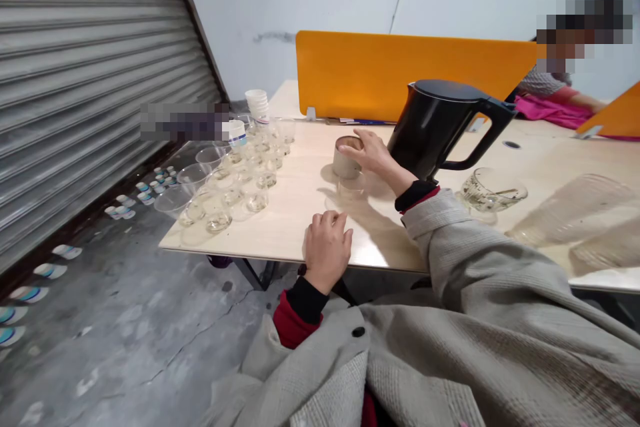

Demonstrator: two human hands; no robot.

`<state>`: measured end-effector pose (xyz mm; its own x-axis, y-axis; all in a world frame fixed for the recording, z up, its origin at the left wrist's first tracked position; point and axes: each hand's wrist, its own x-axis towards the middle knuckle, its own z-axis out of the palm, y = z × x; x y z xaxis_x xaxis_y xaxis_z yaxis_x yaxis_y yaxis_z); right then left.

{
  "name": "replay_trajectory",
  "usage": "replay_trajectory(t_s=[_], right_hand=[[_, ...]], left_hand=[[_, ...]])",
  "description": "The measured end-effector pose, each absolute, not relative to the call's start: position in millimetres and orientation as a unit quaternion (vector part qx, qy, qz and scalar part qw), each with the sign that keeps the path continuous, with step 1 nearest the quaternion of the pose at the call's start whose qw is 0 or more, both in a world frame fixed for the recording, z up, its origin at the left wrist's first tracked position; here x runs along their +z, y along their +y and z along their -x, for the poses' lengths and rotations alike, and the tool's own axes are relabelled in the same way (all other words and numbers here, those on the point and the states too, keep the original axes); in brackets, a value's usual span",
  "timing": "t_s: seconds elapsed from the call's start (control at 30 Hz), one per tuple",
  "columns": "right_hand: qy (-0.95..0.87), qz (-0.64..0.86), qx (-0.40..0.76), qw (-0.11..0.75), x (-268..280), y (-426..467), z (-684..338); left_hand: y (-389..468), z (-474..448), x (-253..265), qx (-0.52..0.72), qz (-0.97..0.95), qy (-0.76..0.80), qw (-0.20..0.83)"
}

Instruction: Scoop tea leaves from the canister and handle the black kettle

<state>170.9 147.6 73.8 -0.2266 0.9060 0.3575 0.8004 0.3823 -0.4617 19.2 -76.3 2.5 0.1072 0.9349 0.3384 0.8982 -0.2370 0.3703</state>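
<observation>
Cup (346,165) upright on table (295,207) beside black kettle (430,127), mouth up, long axis vertical | right hand (373,155) at rim, partly covering it, grip unclear | left hand (327,250) loosely bent, palm hidden, hold unclear

The single view looks forward and steeply down from the person's head, over a pale table (295,227). It sits close: the grey coat (310,373) fills the near edge, with the left hand (327,247) and right hand (375,153) beyond. It reaches to an orange divider (360,73) and wall (250,7) on the far side, a shutter (100,33) and floor (175,340) at left; the frame cuts off the table at right.
</observation>
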Motion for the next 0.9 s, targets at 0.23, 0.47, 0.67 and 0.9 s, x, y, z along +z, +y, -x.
replay_trajectory(t_s=[0.23, 0.47, 0.67, 0.9], right_hand=[[-0.796, 0.547, 0.087, 0.243, 66.5, 173.9, -167.1], [-0.790, 0.527, 0.031, 0.313, 77.2, 169.7, -171.7], [-0.789, 0.464, -0.060, 0.399, 145.4, 96.9, -204.4], [-0.839, 0.409, 0.010, 0.359, 144.1, -29.3, -238.2]], left_hand=[[-76.2, -19.5, 2.3, 0.253, -0.747, 0.614, 0.036], [-76.3, -19.5, 3.5, 0.259, -0.743, 0.615, 0.042], [-75.2, -13.3, -2.4, 0.322, -0.724, 0.606, 0.073], [-81.1, 0.8, -3.5, 0.515, -0.670, 0.499, 0.194]])
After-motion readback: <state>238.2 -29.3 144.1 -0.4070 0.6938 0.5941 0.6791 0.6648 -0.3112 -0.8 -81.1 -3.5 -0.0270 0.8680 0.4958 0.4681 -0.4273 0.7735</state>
